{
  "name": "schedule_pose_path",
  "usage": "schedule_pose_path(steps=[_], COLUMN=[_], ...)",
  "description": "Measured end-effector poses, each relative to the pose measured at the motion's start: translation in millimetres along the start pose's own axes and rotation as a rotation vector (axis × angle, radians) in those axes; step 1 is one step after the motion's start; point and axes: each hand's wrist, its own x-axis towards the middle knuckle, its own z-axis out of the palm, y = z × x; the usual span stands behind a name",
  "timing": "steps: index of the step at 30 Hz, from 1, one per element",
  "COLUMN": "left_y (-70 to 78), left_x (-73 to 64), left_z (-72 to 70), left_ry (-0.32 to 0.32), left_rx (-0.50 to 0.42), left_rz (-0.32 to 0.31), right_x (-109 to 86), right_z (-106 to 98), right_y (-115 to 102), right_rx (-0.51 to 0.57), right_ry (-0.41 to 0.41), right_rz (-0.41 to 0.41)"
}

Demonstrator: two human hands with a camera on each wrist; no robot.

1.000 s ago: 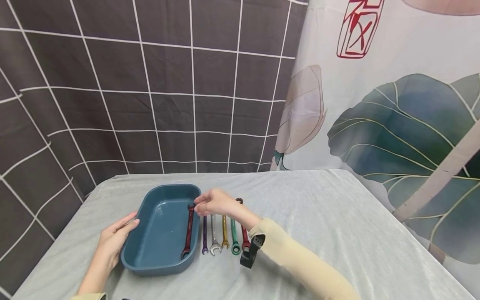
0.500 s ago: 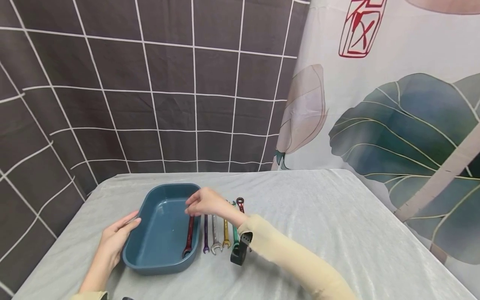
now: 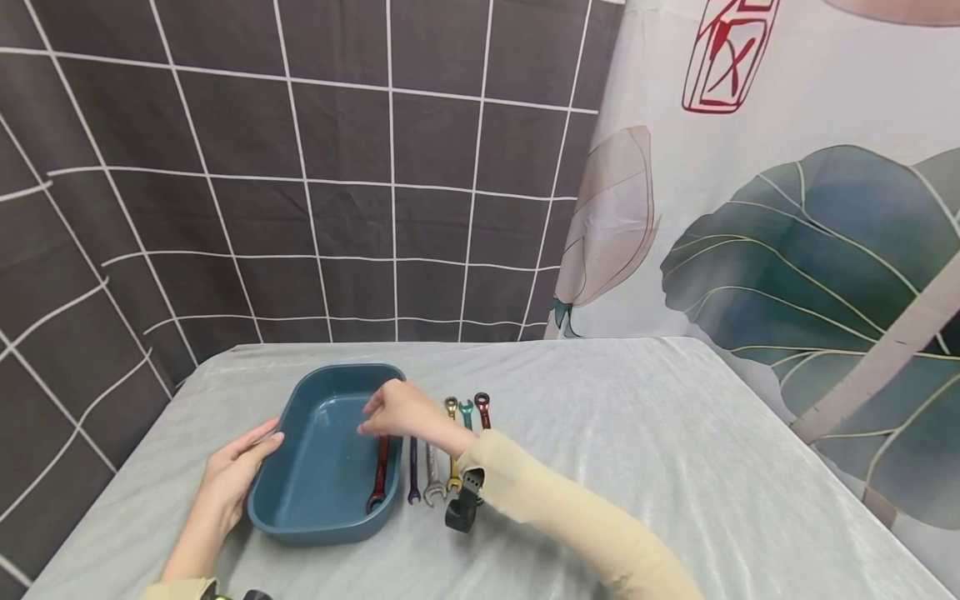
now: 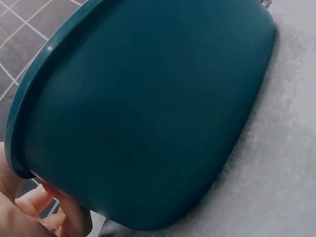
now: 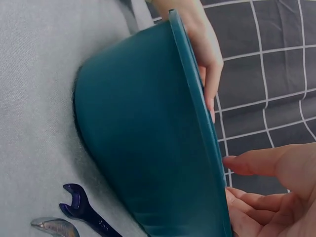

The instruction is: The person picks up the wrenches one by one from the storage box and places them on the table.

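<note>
A blue plastic tray (image 3: 315, 467) stands on the cloth-covered table, left of centre in the head view. My left hand (image 3: 238, 467) grips its left rim, thumb on the edge and fingers beneath, as the left wrist view also shows. Inside, a dark red wrench (image 3: 379, 475) lies along the right wall. Over the tray's right side hovers my right hand (image 3: 401, 412), its fingers loosely bent and hiding the wrench's far end. In the right wrist view the thumb (image 5: 252, 162) and fingers are spread apart beyond the rim, with nothing seen between them.
Right of the tray lie a purple wrench (image 3: 414, 479), a silver wrench (image 3: 432, 483), a yellow wrench (image 3: 453, 475), a green wrench (image 3: 467, 412) and another red wrench (image 3: 482, 406), partly under my right forearm. A dark checked curtain (image 3: 337, 208) hangs behind the table.
My right hand has moved left, from the tray's right rim to over its inside. The dark red wrench stays along the right wall. My left hand keeps its hold on the tray.
</note>
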Motion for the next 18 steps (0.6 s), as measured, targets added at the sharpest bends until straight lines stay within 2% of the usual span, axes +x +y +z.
schedule_pose_path(steps=[9, 18], left_y=[0.7, 0.9], left_x=[1.1, 1.1], left_z=[-1.4, -2.7], left_ry=[-0.004, -0.012], left_rx=[0.001, -0.009], left_rz=[-0.005, -0.009], right_x=[4.4, 6.9], right_z=[10, 9], right_y=[-4, -7], right_rx=[-0.138, -0.148], right_ry=[0.034, 0.028], right_rz=[0.017, 0.005])
